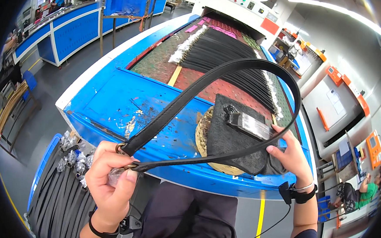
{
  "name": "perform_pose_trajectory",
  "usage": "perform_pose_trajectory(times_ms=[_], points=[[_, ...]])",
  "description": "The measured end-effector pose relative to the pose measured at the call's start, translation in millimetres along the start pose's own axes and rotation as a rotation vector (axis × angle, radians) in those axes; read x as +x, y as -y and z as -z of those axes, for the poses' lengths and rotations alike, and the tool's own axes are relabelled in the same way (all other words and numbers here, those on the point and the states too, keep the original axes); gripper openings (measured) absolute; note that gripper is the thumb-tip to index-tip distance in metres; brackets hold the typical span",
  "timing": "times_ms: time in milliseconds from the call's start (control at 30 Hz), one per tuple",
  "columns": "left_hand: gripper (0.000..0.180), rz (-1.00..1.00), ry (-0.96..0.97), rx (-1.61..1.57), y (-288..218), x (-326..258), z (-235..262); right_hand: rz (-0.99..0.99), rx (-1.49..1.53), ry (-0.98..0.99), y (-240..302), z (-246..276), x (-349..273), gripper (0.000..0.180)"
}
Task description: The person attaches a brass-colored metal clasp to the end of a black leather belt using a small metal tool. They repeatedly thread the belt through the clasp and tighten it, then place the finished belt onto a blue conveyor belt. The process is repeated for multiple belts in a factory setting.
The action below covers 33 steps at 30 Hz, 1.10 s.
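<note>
The long black leather-look strap (244, 64) seemed likely to handle as light and springy yet bendable, best held by its ends, where the person's left hand (109, 180) pinched both brass-coloured fittings (121, 149). It hung looped above the near edge of the blue metal conveyor table (106, 98), smooth-faced with stitched borders; the right hand (293, 156) spanned its curve narrowly, though whether it gripped could not be told.
</note>
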<state>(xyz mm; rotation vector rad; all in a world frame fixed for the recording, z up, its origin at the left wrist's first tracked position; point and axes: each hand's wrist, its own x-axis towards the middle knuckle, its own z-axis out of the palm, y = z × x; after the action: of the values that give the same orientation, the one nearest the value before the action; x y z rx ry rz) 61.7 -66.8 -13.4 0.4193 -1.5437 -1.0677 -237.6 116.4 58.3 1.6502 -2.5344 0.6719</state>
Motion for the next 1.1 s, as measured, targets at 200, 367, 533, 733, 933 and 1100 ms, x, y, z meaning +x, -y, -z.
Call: perform_pose_trajectory(times_ms=[200,367,533,733,933,1100], points=[[0.012,-0.036,-0.112,0.061,0,3,8,-0.171,0.292,0.009,-24,-4,-6,0.049],[0.015,-0.046,-0.097,0.039,-4,7,1,-0.067,0.779,-0.254,-31,-13,-17,0.045],[0.014,-0.056,-0.033,0.149,-19,4,-8,-0.045,1.446,-0.580,-38,-3,-46,0.036],[0.013,-0.208,0.279,0.296,-45,5,-61,0.263,1.699,-0.776,-41,34,-123,0.050],[0.019,-0.311,0.670,0.310,-52,-12,-116,0.052,1.267,-0.958,-5,14,-145,0.064],[0.020,-0.366,0.725,0.355,-54,-23,-133,-0.226,0.989,-0.960,5,-10,-142,0.088]])
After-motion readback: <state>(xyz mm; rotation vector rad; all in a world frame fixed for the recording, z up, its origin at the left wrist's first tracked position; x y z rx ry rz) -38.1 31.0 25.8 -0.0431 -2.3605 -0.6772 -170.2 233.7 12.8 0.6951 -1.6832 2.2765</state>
